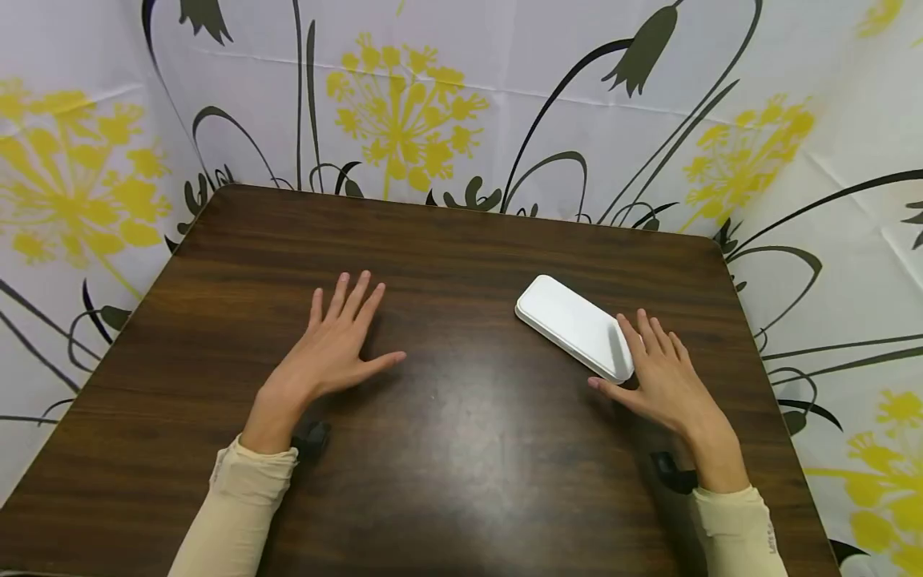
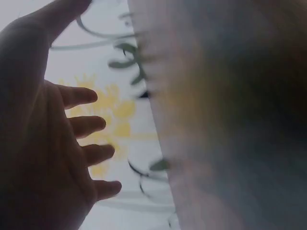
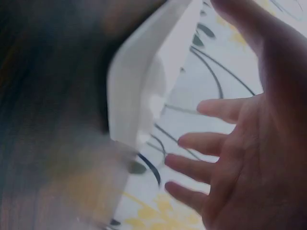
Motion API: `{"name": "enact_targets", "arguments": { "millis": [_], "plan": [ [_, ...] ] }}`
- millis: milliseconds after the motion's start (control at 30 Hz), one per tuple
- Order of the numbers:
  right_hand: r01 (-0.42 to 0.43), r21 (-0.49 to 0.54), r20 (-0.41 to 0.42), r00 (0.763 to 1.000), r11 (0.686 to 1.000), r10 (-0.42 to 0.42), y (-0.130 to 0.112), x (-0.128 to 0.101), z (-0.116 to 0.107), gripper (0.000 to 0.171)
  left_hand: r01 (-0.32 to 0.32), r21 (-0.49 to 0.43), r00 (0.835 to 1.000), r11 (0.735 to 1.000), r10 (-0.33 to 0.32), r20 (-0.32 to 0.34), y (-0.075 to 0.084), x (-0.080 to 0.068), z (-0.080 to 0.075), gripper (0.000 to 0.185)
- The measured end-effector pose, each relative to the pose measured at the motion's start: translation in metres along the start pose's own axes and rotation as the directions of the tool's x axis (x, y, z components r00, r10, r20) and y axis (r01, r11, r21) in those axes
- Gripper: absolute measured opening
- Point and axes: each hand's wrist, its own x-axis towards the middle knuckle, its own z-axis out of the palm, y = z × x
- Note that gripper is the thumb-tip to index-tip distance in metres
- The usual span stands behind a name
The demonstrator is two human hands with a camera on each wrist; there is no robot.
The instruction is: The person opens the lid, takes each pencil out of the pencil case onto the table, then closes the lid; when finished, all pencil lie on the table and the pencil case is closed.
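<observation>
A white rectangular tray (image 1: 573, 325) with rounded corners lies upside down on the dark wooden table (image 1: 447, 465), right of centre. My right hand (image 1: 659, 373) hovers flat with spread fingers just at the tray's near right end, palm down. The right wrist view shows the tray (image 3: 144, 91) close to the fingers (image 3: 201, 143), which are straight and hold nothing. My left hand (image 1: 339, 340) is spread flat over the table left of centre, fingers pointing away. In the left wrist view its fingers (image 2: 88, 124) are straight and hold nothing.
The table is ringed by a white curtain (image 1: 461, 112) printed with yellow flowers and dark stems, close behind and on both sides. Cream sleeves (image 1: 238, 505) cover both forearms. Black wrist straps (image 1: 674, 473) sit under each wrist.
</observation>
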Motion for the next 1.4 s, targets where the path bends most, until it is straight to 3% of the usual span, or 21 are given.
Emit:
{"name": "enact_targets", "arguments": {
  "millis": [100, 167, 300, 367, 500, 600, 900, 1100, 1300, 1400],
  "plan": [
    [0.051, 0.001, 0.03, 0.998, 0.999, -0.051, 0.006, 0.007, 0.002, 0.105, -0.115, -0.003, 0.993, 0.993, 0.115, 0.002, 0.015, 0.028, 0.001, 0.099],
    [0.067, 0.013, 0.035, 0.997, 0.998, -0.067, 0.011, 0.012, 0.006, 0.103, -0.216, -0.057, 0.976, 0.975, 0.217, 0.004, 0.028, 0.053, 0.005, 0.096],
    [0.096, 0.046, 0.016, 0.995, 0.994, -0.096, 0.018, 0.019, 0.015, 0.1, -0.356, -0.286, 0.919, 0.89, 0.388, 0.064, 0.058, 0.11, 0.022, 0.094],
    [0.109, 0.057, 0.003, 0.994, 0.992, -0.11, 0.019, 0.022, 0.019, 0.098, -0.368, -0.377, 0.892, 0.85, 0.437, 0.114, 0.071, 0.135, 0.033, 0.098],
    [0.119, 0.069, -0.027, 0.993, 0.991, -0.117, 0.024, 0.024, 0.029, 0.098, -0.386, -0.445, 0.843, 0.808, 0.504, 0.185, 0.089, 0.176, 0.051, 0.106],
    [0.129, 0.056, -0.053, 0.991, 0.99, -0.126, 0.026, 0.027, 0.034, 0.098, -0.389, -0.48, 0.824, 0.786, 0.53, 0.199, 0.093, 0.197, 0.059, 0.107],
    [0.121, -0.003, -0.104, 0.987, 0.993, -0.12, 0.037, 0.032, 0.028, 0.097, -0.401, -0.566, 0.823, 0.72, 0.555, 0.123, 0.098, 0.227, 0.074, 0.097],
    [0.148, -0.018, -0.134, 0.98, 0.989, -0.149, 0.035, 0.033, 0.028, 0.096, -0.388, -0.584, 0.838, 0.713, 0.537, 0.099, 0.093, 0.228, 0.079, 0.096],
    [0.142, 0.001, -0.151, 0.979, 0.99, -0.14, 0.036, 0.034, 0.025, 0.096, -0.395, -0.591, 0.84, 0.703, 0.537, 0.077, 0.093, 0.231, 0.079, 0.095],
    [0.123, 0.032, -0.125, 0.985, 0.992, -0.118, 0.039, 0.034, 0.026, 0.097, -0.381, -0.597, 0.84, 0.706, 0.534, 0.096, 0.093, 0.232, 0.081, 0.095]
  ]
}}
